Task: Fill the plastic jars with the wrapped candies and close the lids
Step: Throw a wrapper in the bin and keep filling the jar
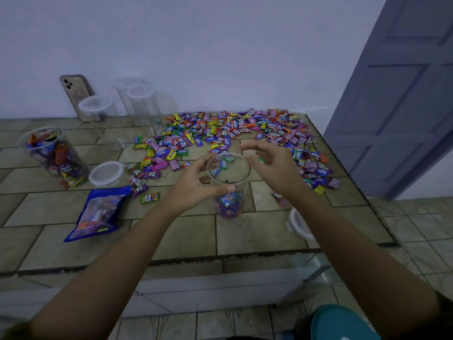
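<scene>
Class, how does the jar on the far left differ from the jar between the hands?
The left jar is nearly full of candies; the held jar has only a bottom layer. The left jar stands untouched; the left hand grips the held jar. Both are clear and lidless.

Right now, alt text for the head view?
A left hand grips an open clear jar holding a few candies on a tiled table, the right hand hovering at its mouth with fingers loosely curved. Loose candies spread behind; a fuller jar and a blue bag sit left.
</scene>
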